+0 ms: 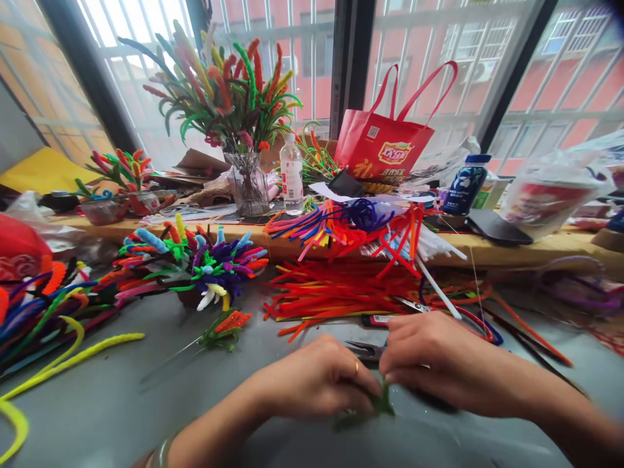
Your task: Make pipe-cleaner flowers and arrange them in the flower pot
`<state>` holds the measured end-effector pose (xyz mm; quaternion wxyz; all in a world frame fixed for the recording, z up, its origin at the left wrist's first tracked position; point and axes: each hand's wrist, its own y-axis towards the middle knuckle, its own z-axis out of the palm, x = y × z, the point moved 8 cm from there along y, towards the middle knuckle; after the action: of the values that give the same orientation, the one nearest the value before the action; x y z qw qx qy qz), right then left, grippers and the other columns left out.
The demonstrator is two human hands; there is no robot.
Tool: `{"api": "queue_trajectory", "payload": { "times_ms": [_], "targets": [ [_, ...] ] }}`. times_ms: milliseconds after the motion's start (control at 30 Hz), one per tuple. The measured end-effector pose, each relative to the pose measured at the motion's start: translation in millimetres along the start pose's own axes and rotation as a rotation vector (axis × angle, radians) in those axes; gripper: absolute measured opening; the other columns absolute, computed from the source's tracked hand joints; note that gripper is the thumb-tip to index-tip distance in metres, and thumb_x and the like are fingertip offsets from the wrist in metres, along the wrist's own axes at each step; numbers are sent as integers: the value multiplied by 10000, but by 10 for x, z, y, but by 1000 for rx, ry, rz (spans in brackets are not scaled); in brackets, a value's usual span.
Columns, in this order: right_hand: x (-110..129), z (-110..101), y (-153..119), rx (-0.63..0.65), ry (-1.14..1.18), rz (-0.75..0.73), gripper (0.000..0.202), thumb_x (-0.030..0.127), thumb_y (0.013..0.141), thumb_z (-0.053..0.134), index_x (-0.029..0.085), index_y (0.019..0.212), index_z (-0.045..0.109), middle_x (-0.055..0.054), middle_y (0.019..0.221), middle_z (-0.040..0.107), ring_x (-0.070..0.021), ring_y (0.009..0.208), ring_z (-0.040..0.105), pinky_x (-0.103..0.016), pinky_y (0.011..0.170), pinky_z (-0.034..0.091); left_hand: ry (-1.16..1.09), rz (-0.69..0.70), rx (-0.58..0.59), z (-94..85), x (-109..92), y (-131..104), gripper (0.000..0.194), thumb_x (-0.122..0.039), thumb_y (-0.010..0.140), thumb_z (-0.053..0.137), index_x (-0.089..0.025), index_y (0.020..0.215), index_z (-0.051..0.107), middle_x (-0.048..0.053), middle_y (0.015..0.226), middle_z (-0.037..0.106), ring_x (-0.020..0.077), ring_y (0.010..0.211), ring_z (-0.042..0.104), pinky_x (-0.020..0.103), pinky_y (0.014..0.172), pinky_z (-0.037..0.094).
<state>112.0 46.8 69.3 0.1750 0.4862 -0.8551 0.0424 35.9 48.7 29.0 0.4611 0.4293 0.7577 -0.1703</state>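
My left hand (324, 378), with a ring on one finger and a bangle at the wrist, is closed on a small green fuzzy piece (385, 402) low in the middle of the view. Right beside it, my right hand (424, 357) pinches at the upper end of the same green piece, its fingertips nearly touching the left ones. Pliers (365, 351) lie just behind the hands, partly hidden by the right one. To the left on the grey table rests a small orange flower with green leaves (227, 329) on a thin wire stem.
Red pipe cleaners (322, 292) lie behind the hands, near scissors (413, 304). Multicoloured bundles (195, 260) stand at the left, with yellow strands (88, 357). A wooden ledge (550, 255) holds a glass vase (247, 188), a bottle (292, 175) and a red bag (383, 146).
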Motion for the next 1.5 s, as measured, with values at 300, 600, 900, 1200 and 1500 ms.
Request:
{"api": "queue_trajectory", "payload": {
  "times_ms": [300,600,900,1200,1500],
  "targets": [
    [-347,224,99,-260,497,281,380,340,939,377,166,620,489,33,593,478,-94,555,449,-199,526,350,-557,-128,-499,-300,152,-42,136,-258,732,634,-159,738,541,-22,558,587,76,469,503,179,480,378],
    [313,-41,15,-510,-719,-68,379,40,892,280,154,712,593,-46,642,583,-187,582,484,-310,537,293,-71,-263,-622,-411,232,-113,160,-230,764,568,-154,862,669,1,617,614,112,514,522,225,522,409],
    [114,-100,37,-286,-480,-85,236,182,903,458,201,733,621,1,675,610,-182,717,457,-345,720,319,273,-127,-177,-289,19,-42,166,-144,768,585,-182,854,722,16,643,678,143,577,591,215,560,421],
    [-401,436,37,154,870,183,278,348,860,545,133,727,659,-2,642,618,-116,629,571,-232,617,421,465,238,-92,-111,-186,-42,291,-178,888,440,-250,1046,674,59,853,724,186,802,658,264,763,447],
    [-140,778,114,-24,1818,392,279,378,775,649,102,743,624,-29,623,648,-77,496,591,-165,489,450,689,306,-674,-370,-255,-415,319,-145,832,548,-389,998,669,-23,937,721,239,1128,533,481,1081,-21]
  ]
}}
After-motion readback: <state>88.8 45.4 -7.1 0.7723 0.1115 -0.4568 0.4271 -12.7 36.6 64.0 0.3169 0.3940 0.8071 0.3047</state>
